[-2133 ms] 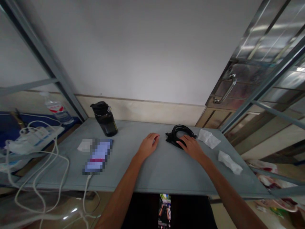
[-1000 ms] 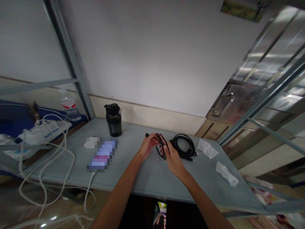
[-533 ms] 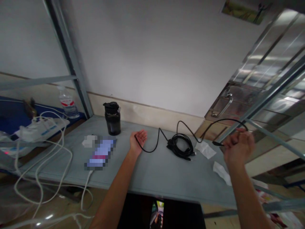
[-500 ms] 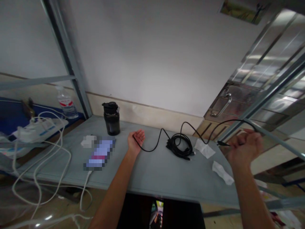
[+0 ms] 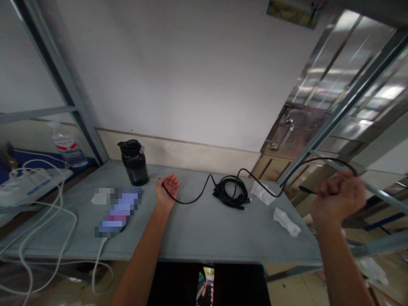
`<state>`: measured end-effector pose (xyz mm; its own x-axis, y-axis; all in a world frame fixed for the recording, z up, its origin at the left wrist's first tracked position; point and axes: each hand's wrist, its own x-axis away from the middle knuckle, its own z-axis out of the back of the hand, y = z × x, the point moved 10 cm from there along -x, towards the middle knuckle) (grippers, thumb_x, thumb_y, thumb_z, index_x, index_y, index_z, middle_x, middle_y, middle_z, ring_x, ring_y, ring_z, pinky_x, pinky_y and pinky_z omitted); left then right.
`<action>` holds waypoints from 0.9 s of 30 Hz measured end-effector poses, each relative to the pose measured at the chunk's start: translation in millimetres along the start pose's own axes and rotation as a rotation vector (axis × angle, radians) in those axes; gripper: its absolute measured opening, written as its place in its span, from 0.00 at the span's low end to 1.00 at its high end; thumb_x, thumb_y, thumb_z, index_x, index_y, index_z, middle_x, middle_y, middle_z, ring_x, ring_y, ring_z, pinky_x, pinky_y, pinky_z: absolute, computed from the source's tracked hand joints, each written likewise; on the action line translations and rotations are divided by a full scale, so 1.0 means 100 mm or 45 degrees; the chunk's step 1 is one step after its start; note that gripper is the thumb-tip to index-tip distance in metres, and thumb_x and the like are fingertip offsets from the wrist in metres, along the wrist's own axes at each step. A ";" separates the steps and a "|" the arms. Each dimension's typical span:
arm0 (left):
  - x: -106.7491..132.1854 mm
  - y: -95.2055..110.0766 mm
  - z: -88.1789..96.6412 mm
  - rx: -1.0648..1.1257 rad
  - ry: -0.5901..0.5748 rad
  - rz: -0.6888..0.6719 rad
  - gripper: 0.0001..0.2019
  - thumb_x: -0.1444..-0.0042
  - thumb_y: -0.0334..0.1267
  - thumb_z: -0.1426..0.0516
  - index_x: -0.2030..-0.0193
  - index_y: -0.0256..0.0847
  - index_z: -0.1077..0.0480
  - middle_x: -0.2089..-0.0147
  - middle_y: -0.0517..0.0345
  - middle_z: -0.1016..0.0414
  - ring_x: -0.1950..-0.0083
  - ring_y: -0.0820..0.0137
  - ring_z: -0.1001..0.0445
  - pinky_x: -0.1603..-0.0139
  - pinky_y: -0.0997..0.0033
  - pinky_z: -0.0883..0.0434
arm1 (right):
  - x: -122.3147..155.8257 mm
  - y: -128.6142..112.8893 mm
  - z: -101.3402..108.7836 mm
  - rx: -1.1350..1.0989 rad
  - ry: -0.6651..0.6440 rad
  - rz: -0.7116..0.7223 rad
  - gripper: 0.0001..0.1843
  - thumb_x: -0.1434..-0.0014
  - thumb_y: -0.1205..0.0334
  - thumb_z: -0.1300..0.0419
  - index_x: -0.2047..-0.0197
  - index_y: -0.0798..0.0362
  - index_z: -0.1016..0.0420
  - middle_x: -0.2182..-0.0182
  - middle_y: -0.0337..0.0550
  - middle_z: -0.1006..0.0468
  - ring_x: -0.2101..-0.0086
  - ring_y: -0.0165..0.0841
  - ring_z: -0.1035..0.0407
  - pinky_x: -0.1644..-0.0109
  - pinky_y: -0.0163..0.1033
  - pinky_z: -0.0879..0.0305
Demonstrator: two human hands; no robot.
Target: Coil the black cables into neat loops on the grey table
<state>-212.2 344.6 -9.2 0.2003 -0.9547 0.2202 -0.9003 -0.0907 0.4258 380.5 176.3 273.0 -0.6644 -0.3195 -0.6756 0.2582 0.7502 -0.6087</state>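
Observation:
A black cable [image 5: 191,202] runs from my left hand [image 5: 167,191] to a coiled bundle on the table. The left hand is palm up with fingers loosely curled, the cable lying across it by the thumb. The black cable coil [image 5: 231,192] rests at mid-table, several plug ends showing at its edge. From the coil another length arcs up to my right hand [image 5: 339,197], raised off the table's right end. Its fingers are closed round the cable, with a dark plug end [image 5: 306,190] poking out to the left.
On the grey table [image 5: 210,242] are a black drink bottle [image 5: 134,163], a blurred-out phone [image 5: 119,210] with a white cord, and white crumpled tissues [image 5: 287,222]. Metal frame posts [image 5: 347,100] flank it. A power strip [image 5: 35,182] with white cords lies left. A lit phone [image 5: 205,287] is below.
The view has swung right, so the table things shift left in it. My right hand has moved farther right with its cable end. The left hand keeps its place by the bottle.

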 end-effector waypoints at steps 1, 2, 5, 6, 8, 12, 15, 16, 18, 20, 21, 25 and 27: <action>0.00 -0.01 0.00 -0.017 -0.002 0.003 0.15 0.35 0.35 0.45 0.49 0.38 0.20 0.62 0.50 0.13 0.68 0.65 0.16 0.65 0.66 0.18 | 0.16 0.01 -0.20 0.002 -0.112 -0.035 0.24 0.31 0.33 0.30 0.60 0.45 0.25 0.76 0.28 0.47 0.80 0.28 0.57 0.77 0.41 0.61; 0.00 -0.02 -0.01 -0.035 -0.005 0.005 0.15 0.36 0.35 0.45 0.49 0.38 0.20 0.62 0.50 0.13 0.68 0.65 0.16 0.65 0.66 0.18 | 0.35 0.04 -0.41 0.056 -0.228 -0.077 0.25 0.28 0.32 0.33 0.57 0.47 0.24 0.76 0.28 0.46 0.80 0.28 0.55 0.77 0.40 0.59; 0.01 -0.05 -0.03 -0.100 -0.017 0.009 0.14 0.36 0.35 0.44 0.49 0.38 0.19 0.61 0.49 0.12 0.66 0.64 0.16 0.65 0.66 0.19 | 1.08 0.05 -1.05 0.385 -0.661 0.003 0.27 0.19 0.35 0.46 0.47 0.51 0.20 0.75 0.33 0.34 0.77 0.31 0.40 0.73 0.38 0.44; 0.01 -0.07 -0.04 -0.126 -0.020 0.010 0.14 0.35 0.35 0.44 0.49 0.38 0.19 0.60 0.48 0.12 0.65 0.63 0.16 0.64 0.66 0.18 | 1.38 0.06 -1.28 0.470 -0.847 0.054 0.26 0.17 0.38 0.48 0.44 0.51 0.20 0.73 0.35 0.29 0.75 0.32 0.36 0.71 0.39 0.40; 0.02 -0.10 -0.06 -0.186 -0.021 0.008 0.13 0.32 0.37 0.44 0.50 0.37 0.19 0.57 0.45 0.12 0.61 0.62 0.14 0.61 0.65 0.17 | 2.04 0.09 -1.70 0.540 -1.210 0.207 0.22 0.15 0.47 0.50 0.41 0.50 0.20 0.63 0.43 0.19 0.68 0.35 0.26 0.62 0.41 0.31; 0.04 -0.13 -0.09 -0.323 -0.016 -0.037 0.13 0.28 0.42 0.42 0.51 0.36 0.19 0.51 0.42 0.12 0.52 0.59 0.13 0.53 0.63 0.16 | 3.29 0.21 -2.27 0.677 -1.701 0.568 0.17 0.17 0.60 0.46 0.34 0.51 0.22 0.47 0.54 0.17 0.48 0.45 0.22 0.41 0.51 0.27; 0.03 -0.11 -0.09 -0.440 0.007 -0.112 0.13 0.28 0.43 0.40 0.53 0.35 0.19 0.52 0.42 0.12 0.53 0.60 0.14 0.50 0.62 0.17 | 3.90 0.44 -2.50 0.778 -1.861 0.638 0.18 0.18 0.65 0.44 0.31 0.51 0.23 0.43 0.54 0.19 0.45 0.45 0.24 0.38 0.52 0.28; 0.02 -0.09 -0.08 -0.479 0.021 -0.148 0.12 0.28 0.42 0.39 0.55 0.35 0.19 0.53 0.43 0.12 0.53 0.60 0.14 0.49 0.62 0.17 | 4.05 0.51 -2.54 0.789 -1.895 0.647 0.17 0.18 0.66 0.45 0.32 0.52 0.23 0.45 0.53 0.18 0.46 0.45 0.24 0.38 0.51 0.28; 0.00 -0.05 -0.05 -0.562 0.050 -0.230 0.09 0.30 0.40 0.36 0.58 0.37 0.20 0.56 0.46 0.13 0.54 0.61 0.15 0.48 0.63 0.18 | 4.26 0.63 -2.59 0.792 -1.942 0.653 0.16 0.17 0.66 0.45 0.34 0.53 0.22 0.48 0.51 0.17 0.47 0.45 0.24 0.39 0.51 0.28; -0.01 0.00 -0.04 -0.652 0.075 -0.318 0.06 0.35 0.38 0.32 0.61 0.39 0.22 0.60 0.51 0.15 0.55 0.60 0.16 0.48 0.62 0.18 | 4.35 0.72 -2.60 0.777 -1.939 0.622 0.14 0.17 0.64 0.45 0.36 0.53 0.21 0.50 0.51 0.17 0.47 0.45 0.24 0.40 0.50 0.28; 0.00 0.03 -0.04 -0.696 0.086 -0.364 0.07 0.38 0.37 0.30 0.63 0.41 0.23 0.62 0.53 0.17 0.54 0.59 0.17 0.47 0.61 0.18 | 4.36 0.76 -2.60 0.760 -1.924 0.593 0.13 0.17 0.63 0.44 0.38 0.53 0.21 0.50 0.51 0.17 0.48 0.45 0.24 0.41 0.50 0.28; 0.13 0.20 -0.12 -0.815 0.116 -0.577 0.17 0.52 0.26 0.24 0.59 0.44 0.22 0.54 0.54 0.20 0.38 0.54 0.22 0.35 0.61 0.22 | 4.34 0.83 -2.55 0.660 -1.876 0.502 0.12 0.18 0.56 0.39 0.39 0.52 0.20 0.50 0.50 0.18 0.48 0.46 0.26 0.40 0.50 0.28; 0.28 0.28 -0.27 -0.923 0.062 -0.738 0.21 0.53 0.23 0.25 0.55 0.45 0.20 0.45 0.49 0.22 0.27 0.50 0.30 0.26 0.58 0.28 | 4.33 0.86 -2.53 0.641 -1.882 0.474 0.11 0.19 0.57 0.38 0.41 0.51 0.18 0.50 0.49 0.19 0.48 0.46 0.26 0.40 0.50 0.28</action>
<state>-221.6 323.2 32.2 0.5742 -0.8011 -0.1689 -0.1958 -0.3347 0.9218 -62.9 249.3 33.2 0.6362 -0.6481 -0.4187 0.6349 0.7480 -0.1932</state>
